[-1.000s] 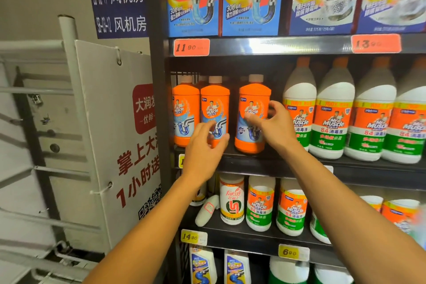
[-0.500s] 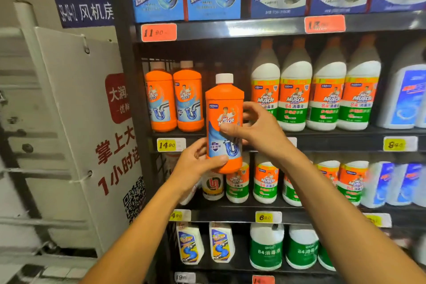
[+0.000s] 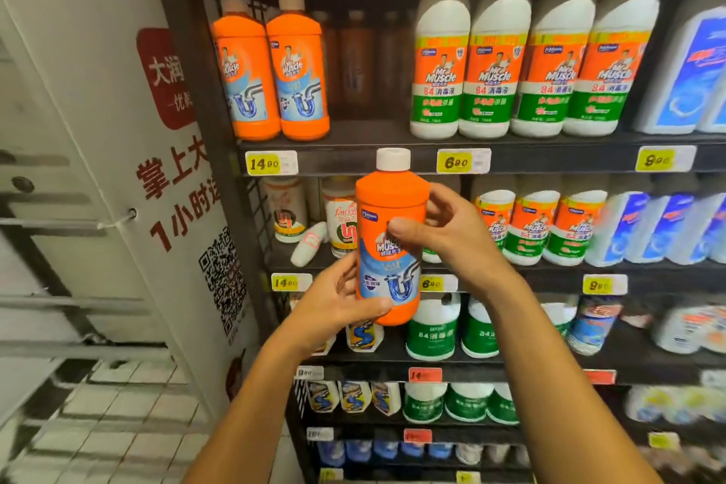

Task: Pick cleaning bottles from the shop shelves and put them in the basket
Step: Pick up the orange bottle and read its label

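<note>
Picking step in hand: orange drain-cleaner bottle [image 3: 389, 244] held upright, clear of the shelves [image 3: 353, 163]; left hand [image 3: 334, 303] grips its base, right hand [image 3: 444, 232] pinches its middle. Basket not in view; next move calls for locating it and lowering the bottle

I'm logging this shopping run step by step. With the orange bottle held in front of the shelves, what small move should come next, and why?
Probably lower the orange bottle down and away from the shelves, toward the basket, which is out of view. Both hands grip it, the left hand near its base and the right hand around its upper body, and it is clear of the shelf.
</note>
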Demonstrator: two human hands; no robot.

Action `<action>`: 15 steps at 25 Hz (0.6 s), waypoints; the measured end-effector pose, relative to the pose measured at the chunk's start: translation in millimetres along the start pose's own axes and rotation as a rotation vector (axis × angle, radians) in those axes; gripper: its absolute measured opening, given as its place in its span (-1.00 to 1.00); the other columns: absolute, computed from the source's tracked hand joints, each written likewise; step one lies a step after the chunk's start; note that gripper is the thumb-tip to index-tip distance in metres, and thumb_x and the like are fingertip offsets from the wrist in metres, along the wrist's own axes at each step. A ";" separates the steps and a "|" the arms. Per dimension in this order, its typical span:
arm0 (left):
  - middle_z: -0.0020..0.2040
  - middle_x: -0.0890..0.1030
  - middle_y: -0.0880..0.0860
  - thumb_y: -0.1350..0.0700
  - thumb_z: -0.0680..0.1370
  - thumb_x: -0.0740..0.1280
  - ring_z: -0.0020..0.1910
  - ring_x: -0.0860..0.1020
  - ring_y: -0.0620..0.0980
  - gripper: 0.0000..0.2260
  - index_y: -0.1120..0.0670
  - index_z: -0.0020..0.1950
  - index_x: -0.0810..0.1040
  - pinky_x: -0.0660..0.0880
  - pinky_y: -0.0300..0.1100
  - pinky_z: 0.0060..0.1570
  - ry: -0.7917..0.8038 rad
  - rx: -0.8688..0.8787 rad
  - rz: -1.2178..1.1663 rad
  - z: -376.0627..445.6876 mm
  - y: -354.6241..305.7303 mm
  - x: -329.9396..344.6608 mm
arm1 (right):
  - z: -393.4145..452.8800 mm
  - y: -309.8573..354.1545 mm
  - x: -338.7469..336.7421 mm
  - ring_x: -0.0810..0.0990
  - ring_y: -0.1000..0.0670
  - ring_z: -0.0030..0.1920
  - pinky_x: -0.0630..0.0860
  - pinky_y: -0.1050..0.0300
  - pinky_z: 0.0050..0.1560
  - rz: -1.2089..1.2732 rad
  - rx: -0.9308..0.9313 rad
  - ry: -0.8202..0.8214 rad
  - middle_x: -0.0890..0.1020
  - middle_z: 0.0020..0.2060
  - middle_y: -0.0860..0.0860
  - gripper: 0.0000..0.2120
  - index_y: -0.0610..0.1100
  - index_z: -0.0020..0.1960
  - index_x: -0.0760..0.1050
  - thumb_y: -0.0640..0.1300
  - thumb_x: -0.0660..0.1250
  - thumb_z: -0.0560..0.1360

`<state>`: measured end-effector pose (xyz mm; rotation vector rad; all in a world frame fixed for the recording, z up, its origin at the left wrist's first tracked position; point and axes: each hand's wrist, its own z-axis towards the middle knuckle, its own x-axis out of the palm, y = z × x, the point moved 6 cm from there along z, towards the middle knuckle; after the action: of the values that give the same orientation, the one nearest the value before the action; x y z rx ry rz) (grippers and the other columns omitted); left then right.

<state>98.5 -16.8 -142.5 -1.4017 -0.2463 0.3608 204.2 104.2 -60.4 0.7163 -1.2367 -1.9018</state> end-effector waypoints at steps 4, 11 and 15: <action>0.18 0.68 0.01 0.07 0.20 0.55 0.18 0.63 0.00 -0.31 0.09 0.32 0.49 0.57 -0.21 0.05 -0.005 0.001 -0.048 -8.5 4.1 14.6 | -21.4 -9.3 -1.4 0.69 0.00 0.09 0.63 0.12 0.06 0.048 -0.027 -0.094 0.72 0.06 0.01 -0.55 0.00 0.19 0.57 -0.07 0.54 0.32; 0.18 0.67 0.10 0.12 0.21 0.56 0.15 0.65 0.05 -0.30 0.16 0.33 0.50 0.59 -0.19 0.02 -0.045 0.028 -0.077 -14.3 1.8 19.8 | -32.1 -3.0 3.0 0.69 0.07 0.07 0.59 0.26 -0.05 0.082 -0.046 -0.012 0.72 0.06 0.07 -0.62 0.02 0.21 0.56 -0.10 0.48 0.41; 0.14 0.69 0.04 0.29 0.26 0.56 0.12 0.66 0.02 -0.37 0.14 0.32 0.50 0.59 -0.23 0.00 -0.083 0.080 -0.044 -14.8 1.8 14.6 | -34.5 -8.3 3.7 0.64 0.04 0.19 0.57 0.23 0.05 0.130 -0.021 0.055 0.68 0.16 0.05 -0.41 -0.04 0.32 0.49 -0.05 0.58 0.34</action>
<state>117.3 -24.4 -147.2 -1.3020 -0.3268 0.3892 226.5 85.7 -81.4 0.6569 -1.1982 -1.7747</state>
